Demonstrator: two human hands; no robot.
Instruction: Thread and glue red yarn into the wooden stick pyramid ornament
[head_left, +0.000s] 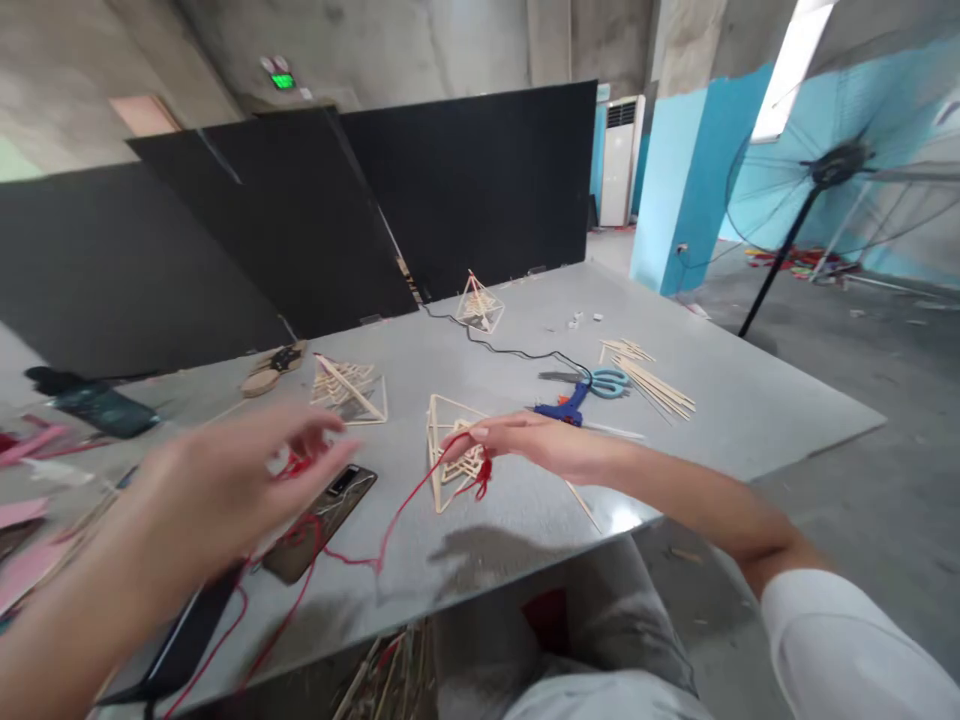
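My right hand is over the front wooden-stick frame, its fingertips pinched on red yarn. A small red tuft of yarn hangs below those fingers, and the hand hides part of the frame. To the left, my left hand is raised and smeared by motion. Its fingers curl around a white and red bundle that looks like wound yarn. Loose red strands trail across a brown phone beneath the left hand and run down past the table's front edge.
Two more stick frames stand farther back. Right of the front frame lie a blue glue gun, blue-handled scissors and loose sticks. A dark bottle lies at left. A black panel borders the grey table.
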